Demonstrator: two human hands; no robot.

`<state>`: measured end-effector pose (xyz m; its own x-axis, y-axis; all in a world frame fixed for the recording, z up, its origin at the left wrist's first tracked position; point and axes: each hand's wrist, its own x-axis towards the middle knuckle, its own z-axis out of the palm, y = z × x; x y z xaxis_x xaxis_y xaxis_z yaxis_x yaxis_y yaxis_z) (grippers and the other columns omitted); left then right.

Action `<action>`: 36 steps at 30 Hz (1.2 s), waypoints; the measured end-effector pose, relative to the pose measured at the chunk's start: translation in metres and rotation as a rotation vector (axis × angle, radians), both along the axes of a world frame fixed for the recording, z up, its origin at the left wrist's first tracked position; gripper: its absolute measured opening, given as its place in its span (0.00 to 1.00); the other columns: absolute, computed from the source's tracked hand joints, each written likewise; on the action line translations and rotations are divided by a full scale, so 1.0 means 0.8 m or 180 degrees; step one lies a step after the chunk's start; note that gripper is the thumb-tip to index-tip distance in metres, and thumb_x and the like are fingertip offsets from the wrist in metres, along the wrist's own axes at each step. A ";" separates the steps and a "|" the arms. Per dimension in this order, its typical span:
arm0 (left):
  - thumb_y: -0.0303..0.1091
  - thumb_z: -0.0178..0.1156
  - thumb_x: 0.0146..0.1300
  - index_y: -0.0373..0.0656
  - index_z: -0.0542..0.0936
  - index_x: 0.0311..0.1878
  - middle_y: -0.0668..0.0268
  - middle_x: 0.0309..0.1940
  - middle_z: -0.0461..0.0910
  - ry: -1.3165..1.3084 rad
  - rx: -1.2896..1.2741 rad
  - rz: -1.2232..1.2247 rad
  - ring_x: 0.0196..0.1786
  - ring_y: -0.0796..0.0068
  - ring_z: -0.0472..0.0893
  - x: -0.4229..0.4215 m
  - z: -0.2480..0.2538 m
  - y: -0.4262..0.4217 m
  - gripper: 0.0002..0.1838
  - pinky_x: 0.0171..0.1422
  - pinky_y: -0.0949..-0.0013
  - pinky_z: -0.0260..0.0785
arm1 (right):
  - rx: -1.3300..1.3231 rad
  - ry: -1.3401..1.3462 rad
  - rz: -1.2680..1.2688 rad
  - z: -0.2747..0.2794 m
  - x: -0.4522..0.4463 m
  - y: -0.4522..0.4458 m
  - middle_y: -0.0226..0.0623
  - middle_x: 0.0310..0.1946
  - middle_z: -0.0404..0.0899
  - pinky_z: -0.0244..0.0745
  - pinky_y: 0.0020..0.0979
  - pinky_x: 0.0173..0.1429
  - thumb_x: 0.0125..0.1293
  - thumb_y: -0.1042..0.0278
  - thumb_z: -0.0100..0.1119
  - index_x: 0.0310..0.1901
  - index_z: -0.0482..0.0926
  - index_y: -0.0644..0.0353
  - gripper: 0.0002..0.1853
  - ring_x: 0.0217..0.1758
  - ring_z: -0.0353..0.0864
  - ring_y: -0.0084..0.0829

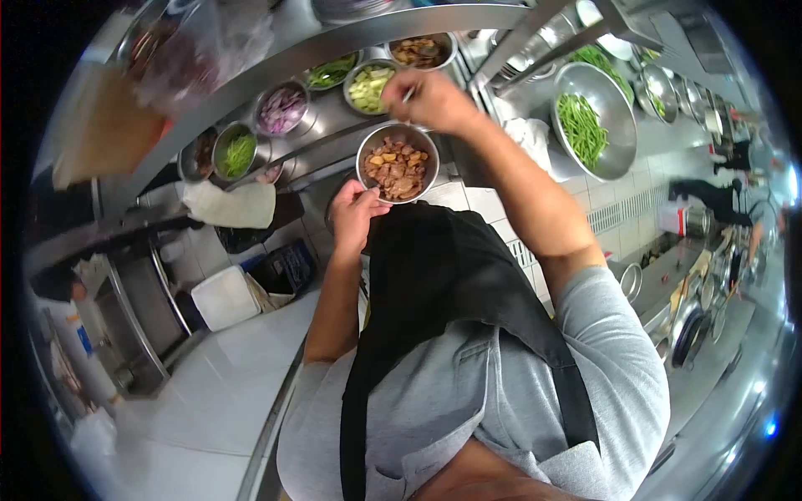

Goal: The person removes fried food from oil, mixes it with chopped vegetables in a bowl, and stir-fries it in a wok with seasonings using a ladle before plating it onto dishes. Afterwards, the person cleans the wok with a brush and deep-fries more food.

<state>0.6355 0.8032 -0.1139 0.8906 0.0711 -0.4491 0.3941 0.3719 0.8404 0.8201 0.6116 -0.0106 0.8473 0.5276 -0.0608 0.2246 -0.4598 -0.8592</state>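
My left hand (355,214) grips the near left rim of a round metal bowl (434,159), thumb at the edge and fingers at the side. Cooked-looking brown meat pieces (396,169) with some yellowish slices fill it. My right hand (432,102) is closed above the bowl's far side, beside a metal container of pale green chopped vegetable (368,87). Something thin and shiny shows at its fingers, too small to name. Behind that hand stands a container of browned slices (420,52).
Along the counter stand containers of chopped purple onion (281,110), shredded greens (239,154) and green pieces (331,72). At right, a large steel bowl (618,125) holds green beans (582,129). A metal shelf edge (334,39) crosses above. People (735,159) stand at far right.
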 end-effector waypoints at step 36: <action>0.27 0.64 0.67 0.39 0.75 0.34 0.65 0.27 0.78 -0.1967 -0.0324 -0.7222 0.26 0.74 0.81 -0.590 0.145 -1.064 0.08 0.35 0.69 0.79 | 0.0991 -0.0377 -0.9152 -0.083 -1.120 -0.468 0.38 0.37 0.80 0.76 0.33 0.39 0.69 0.68 0.62 0.78 0.60 0.64 0.37 0.32 0.79 0.31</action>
